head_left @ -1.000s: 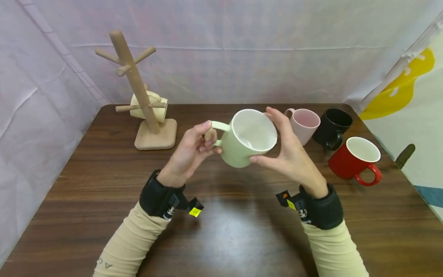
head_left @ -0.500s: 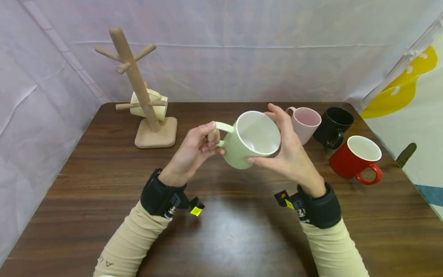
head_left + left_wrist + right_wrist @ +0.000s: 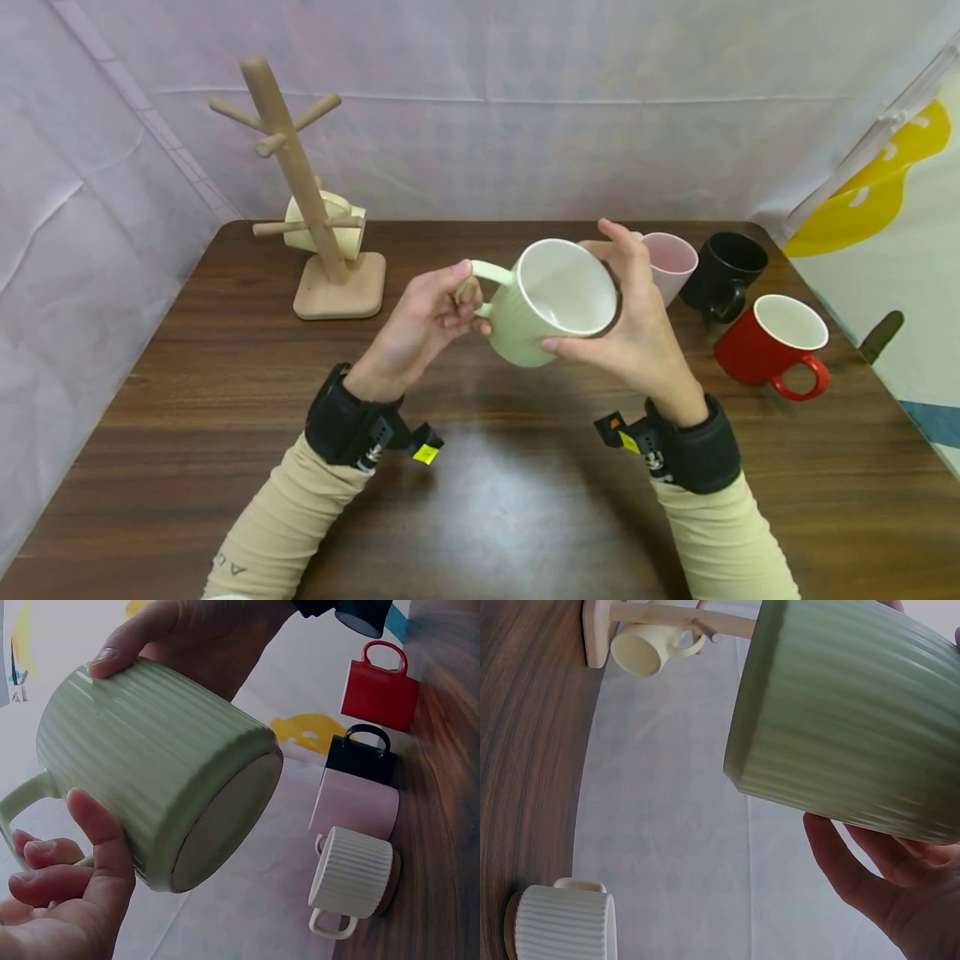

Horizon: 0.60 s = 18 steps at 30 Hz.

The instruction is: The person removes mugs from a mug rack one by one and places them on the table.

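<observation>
In the last second I have shifted the pale green mug (image 3: 551, 300) slightly to my right, my left hand (image 3: 427, 321) travelling with it. My right hand (image 3: 641, 333) has moved further across the pink mug (image 3: 671, 265), now hiding most of its handle (image 3: 638, 236).

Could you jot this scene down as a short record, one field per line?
Left grip: holding the handle of the pale green ribbed mug
Right grip: around that mug's body
Held mug's pose: raised, tilted, opening toward the right grip
On the wooden mug tree: cream mug
Standing on the table: pink mug, black mug, red mug, off-white ribbed mug
Hidden in head view: off-white ribbed mug
</observation>
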Each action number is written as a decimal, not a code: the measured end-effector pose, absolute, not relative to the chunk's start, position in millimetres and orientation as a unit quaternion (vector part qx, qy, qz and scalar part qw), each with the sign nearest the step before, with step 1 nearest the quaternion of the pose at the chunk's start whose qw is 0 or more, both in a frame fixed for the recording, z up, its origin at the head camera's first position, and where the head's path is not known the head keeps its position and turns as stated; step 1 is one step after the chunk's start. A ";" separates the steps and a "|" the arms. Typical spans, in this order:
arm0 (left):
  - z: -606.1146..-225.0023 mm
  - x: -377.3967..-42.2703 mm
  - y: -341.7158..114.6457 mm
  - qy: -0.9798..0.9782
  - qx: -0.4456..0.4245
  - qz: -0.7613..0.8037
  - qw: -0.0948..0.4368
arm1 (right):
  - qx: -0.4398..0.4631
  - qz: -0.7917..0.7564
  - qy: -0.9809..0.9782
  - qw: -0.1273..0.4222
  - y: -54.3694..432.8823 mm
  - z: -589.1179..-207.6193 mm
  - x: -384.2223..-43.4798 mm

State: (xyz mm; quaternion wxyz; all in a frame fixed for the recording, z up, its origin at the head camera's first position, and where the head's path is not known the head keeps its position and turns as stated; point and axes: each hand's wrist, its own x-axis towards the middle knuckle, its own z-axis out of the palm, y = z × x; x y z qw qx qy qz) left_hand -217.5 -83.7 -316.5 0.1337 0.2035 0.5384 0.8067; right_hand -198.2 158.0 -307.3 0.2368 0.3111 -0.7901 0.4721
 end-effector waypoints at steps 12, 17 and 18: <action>-315.5 -214.6 -84.5 0.559 0.208 0.794 0.119 | 0.313 0.482 -0.777 0.257 162.3 -306.9 -200.3; -310.4 -216.0 -87.9 0.564 0.173 0.803 0.086 | 0.293 0.480 -0.781 0.272 172.4 -303.5 -200.5; -308.7 -216.4 -89.7 0.565 0.167 0.804 0.080 | 0.284 0.479 -0.783 0.276 174.9 -302.3 -199.9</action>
